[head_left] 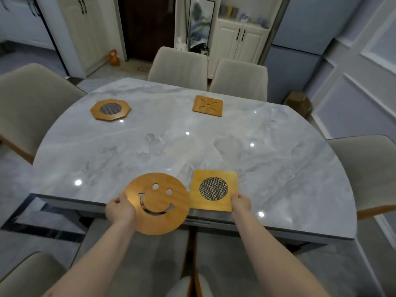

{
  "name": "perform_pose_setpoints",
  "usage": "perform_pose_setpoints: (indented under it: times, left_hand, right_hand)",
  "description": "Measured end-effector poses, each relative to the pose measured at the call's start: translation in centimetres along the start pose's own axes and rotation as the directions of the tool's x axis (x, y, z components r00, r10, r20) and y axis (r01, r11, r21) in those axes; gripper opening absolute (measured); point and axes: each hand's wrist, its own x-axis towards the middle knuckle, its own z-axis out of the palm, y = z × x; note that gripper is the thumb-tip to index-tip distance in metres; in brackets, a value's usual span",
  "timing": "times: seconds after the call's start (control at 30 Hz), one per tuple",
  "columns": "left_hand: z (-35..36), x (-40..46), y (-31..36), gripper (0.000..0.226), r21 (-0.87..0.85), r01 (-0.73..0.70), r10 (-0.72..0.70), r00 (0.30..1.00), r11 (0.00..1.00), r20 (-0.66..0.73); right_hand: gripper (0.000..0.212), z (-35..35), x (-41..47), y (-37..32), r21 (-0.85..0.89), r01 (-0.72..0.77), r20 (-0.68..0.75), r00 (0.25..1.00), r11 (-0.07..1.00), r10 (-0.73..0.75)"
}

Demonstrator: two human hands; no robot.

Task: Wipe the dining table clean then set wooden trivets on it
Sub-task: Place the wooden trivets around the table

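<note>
Dining room, pale cabinets at the back; glossy grey marble table (278,168) ringed by beige chairs (177,63), ceiling lights mirrored in the top.

Left hand (120,209) grips the left rim of the round smiley trivet (157,202) — fingers curled over the edge, thumb on top. The disc overhangs the near table edge, its lower part out over the floor; whether its far part rests on the top cannot be told. Right hand (241,202) pinches the near right corner of the square mesh trivet (214,189), which lies over the table just beside the smiley one, edges almost touching. Both forearms reach forward from the bottom of the view, roughly parallel, palms turned inward.

Farther out — an octagonal mesh trivet (110,109) lies flat at far left and a square slotted trivet (207,105) flat at far right, well apart from each other and from the held pair. Cardboard box (299,101) on the floor by the right wall.
</note>
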Motion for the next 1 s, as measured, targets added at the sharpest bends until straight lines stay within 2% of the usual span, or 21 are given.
perform_pose_setpoints:
  times: [0.27,0.4,0.57,0.87,1.0]
  left_hand:
    - [1.3,2.0,-0.2,0.042,-0.01,-0.001,0.0,1.0,1.0,-0.029]
    - [1.5,2.8,-0.5,0.044,-0.004,0.0,-0.001,0.999,1.0,-0.033]
    - [1.8,3.5,-0.7,0.046,-0.01,0.001,-0.001,1.0,1.0,-0.008]
    - [2.3,3.3,-0.2,0.039,-0.024,0.017,-0.017,1.0,1.0,0.014]
    - [2.5,3.1,-0.3,0.037,-0.039,0.024,-0.023,0.999,0.999,0.023]
  right_hand:
    - [0.035,3.7,2.0,-0.4,0.063,-0.002,-0.002,1.0,0.998,0.002]
    - [0.036,4.9,3.1,-1.0,0.039,0.018,-0.027,0.999,0.999,-0.017]
    - [0.038,5.2,4.4,-1.2,-0.165,0.074,-0.024,0.997,0.983,-0.079]
    - [0.04,4.1,4.7,-1.0,-0.414,0.19,-0.029,0.975,0.89,-0.222]
    - [0.031,4.0,4.4,-1.1,-0.489,0.234,-0.063,0.951,0.841,-0.301]
